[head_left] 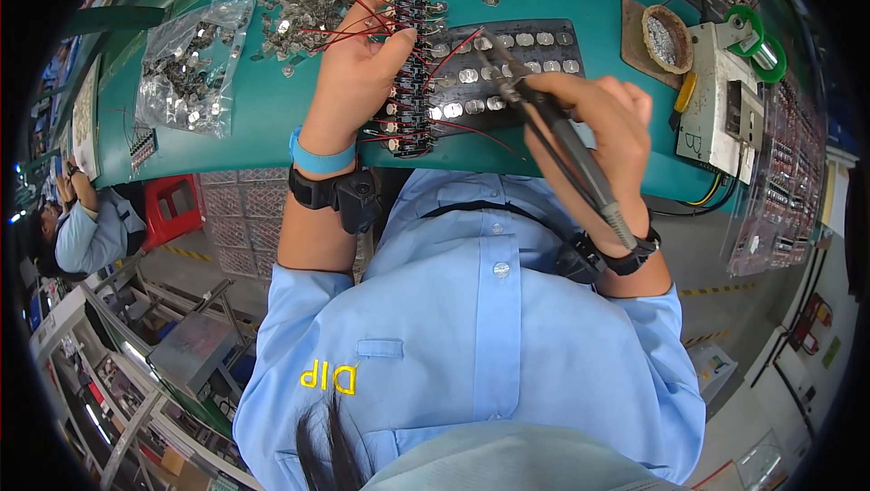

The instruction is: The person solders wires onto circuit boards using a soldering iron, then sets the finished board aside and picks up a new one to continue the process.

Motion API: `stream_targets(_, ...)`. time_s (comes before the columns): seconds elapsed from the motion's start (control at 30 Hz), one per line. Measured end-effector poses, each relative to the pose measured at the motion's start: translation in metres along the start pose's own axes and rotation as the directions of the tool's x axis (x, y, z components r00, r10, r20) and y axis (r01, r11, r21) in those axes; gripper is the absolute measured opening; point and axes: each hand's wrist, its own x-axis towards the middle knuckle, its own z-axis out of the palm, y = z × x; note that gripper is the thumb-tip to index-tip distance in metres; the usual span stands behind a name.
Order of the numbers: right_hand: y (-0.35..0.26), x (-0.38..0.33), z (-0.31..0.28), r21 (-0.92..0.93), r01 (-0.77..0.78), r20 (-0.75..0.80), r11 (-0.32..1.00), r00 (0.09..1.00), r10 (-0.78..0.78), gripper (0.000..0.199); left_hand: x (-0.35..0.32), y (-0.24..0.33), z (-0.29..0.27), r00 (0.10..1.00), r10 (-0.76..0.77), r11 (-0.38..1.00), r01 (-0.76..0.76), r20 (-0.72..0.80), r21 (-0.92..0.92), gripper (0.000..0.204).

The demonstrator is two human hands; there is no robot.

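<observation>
Boards [412,124] in a row sit over the green table [603,2], left hand [352,79] fingers clamped on them — maybe for steadiness — while right hand [603,120] fingers wrap the soldering iron [574,147], pencil-style.

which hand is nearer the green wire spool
Right. The right hand, gripping a soldering iron, is left of the green wire spool and closer to the body; the left hand, holding a row of small circuit boards, is much farther left.
</observation>
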Motion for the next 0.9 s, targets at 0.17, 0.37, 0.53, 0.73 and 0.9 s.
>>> stream_targets(0.17, 0.011, -0.008, -0.029, -0.12, -0.05, 0.04, 0.992, 0.998, 0.055, 0.036, -0.001, 0.004, 0.0, 1.0, -0.016, 0.999, 0.016, -0.009, 0.027, 0.055)
stream_targets(0.37, 0.047, -0.027, -0.038, -0.089, -0.293, -0.347, 0.952, 0.905, 0.246, 0.027, -0.001, 0.002, 0.0, 1.0, -0.004, 1.0, 0.004, -0.006, 0.028, 0.055)
stream_targets(0.53, 0.055, -0.035, -0.055, -0.148, -0.51, -0.266, 0.847, 0.846, 0.463, 0.026, -0.001, 0.004, 0.001, 1.0, -0.021, 1.0, 0.021, -0.003, -0.015, 0.054)
stream_targets(0.73, 0.044, -0.034, -0.045, 0.017, -0.413, -0.344, 0.911, 0.853, 0.393, 0.03, 0.0, 0.008, 0.002, 1.0, -0.016, 1.0, 0.016, -0.013, -0.025, 0.053)
stream_targets(0.9, 0.022, -0.031, -0.035, 0.059, -0.277, -0.255, 0.959, 0.925, 0.282, 0.035, 0.004, 0.02, 0.006, 0.999, 0.013, 0.994, -0.016, -0.029, -0.112, 0.052)
